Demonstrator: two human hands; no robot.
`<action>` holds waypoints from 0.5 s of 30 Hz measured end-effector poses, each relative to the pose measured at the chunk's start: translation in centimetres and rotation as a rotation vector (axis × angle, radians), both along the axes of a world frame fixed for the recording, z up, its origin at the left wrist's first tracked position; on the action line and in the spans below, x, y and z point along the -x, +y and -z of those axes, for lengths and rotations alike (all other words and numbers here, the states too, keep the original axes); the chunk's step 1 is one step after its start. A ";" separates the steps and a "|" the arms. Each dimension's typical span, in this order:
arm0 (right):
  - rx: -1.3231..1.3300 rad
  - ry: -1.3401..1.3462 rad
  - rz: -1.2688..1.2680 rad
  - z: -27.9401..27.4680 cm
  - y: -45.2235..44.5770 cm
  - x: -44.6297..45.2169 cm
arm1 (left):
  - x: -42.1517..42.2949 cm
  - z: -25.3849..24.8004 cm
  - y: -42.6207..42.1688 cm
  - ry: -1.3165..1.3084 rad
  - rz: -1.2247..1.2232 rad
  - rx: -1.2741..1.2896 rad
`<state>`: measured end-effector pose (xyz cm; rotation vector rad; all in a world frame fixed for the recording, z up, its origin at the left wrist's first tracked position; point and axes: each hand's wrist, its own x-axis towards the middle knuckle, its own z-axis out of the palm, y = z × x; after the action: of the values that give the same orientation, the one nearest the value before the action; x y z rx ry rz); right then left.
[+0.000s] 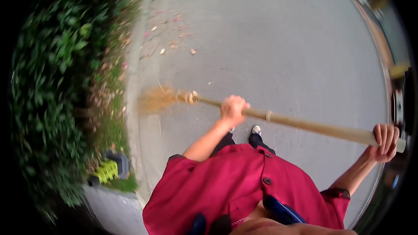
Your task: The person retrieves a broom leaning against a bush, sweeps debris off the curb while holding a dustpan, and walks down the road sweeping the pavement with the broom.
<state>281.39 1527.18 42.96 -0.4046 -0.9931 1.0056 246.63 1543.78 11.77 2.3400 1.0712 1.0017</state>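
Note:
I hold a straw broom with a long wooden handle (309, 126), which slants across the view in front of me. My left hand (234, 108) is wrapped round the lower part of the handle, near the bound neck. Close to the handle's top end, my right hand (385, 142) grips it with curled fingers. The straw head (159, 99) is smeared by motion and lies over the road's left edge, beside the kerb. Beyond it, fallen leaves and pink petals (173, 43) are scattered on the asphalt.
Dense green bushes (56, 69) and a grassy strip (114, 117) with dry leaves line the left side. A yellow-green and grey object (107, 170) stands on the grass. Grey road (270, 26) stretches ahead, and a kerb with parked vehicles runs along the right.

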 end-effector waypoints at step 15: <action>-0.084 0.247 1.302 5.2 -43.0 28.7 | -9.2 -1.8 -8.6 0.105 1.035 -0.284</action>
<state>252.71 1484.18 37.80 -0.6939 -0.3665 -0.1710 255.84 1535.19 13.61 2.6333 -0.3398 0.6206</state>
